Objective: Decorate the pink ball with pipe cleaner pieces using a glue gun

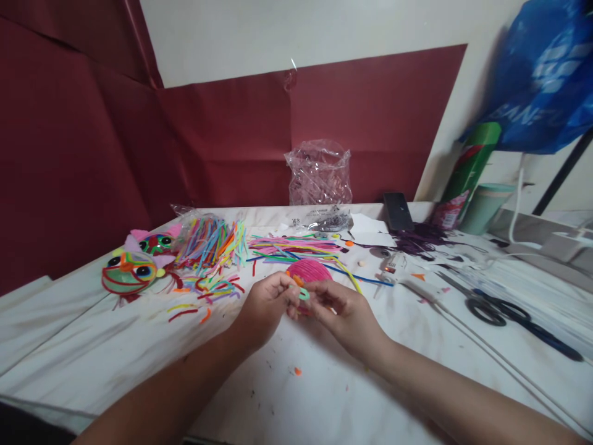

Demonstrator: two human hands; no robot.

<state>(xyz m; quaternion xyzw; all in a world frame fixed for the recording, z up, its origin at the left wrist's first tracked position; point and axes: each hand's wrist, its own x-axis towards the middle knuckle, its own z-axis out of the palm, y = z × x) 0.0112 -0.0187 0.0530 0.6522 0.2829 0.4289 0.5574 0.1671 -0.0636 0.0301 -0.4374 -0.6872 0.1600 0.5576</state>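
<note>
My left hand [269, 303] is closed, its thumb and fingertips pinching one side of a small light green loop [304, 294], perhaps bent pipe cleaner. My right hand [349, 312] pinches the other side of it. Just behind the fingers is a bright pink round piece [311, 269] with a ribbed, coiled surface; my hands hide its lower part. A bit of orange [297, 280] shows by my left fingertips, too small to name. Beyond the hands lies a spread of loose pipe cleaners [291, 246], pink, green, yellow and blue.
Two decorated masks with big eyes [132, 271] lie at the left, beside a bag of colored pipe cleaners [208, 241] and cut scraps. To the right are a glue gun [417, 285], black scissors [503, 306], a phone [397, 211], a green cup [486, 207] and purple strands [424, 240].
</note>
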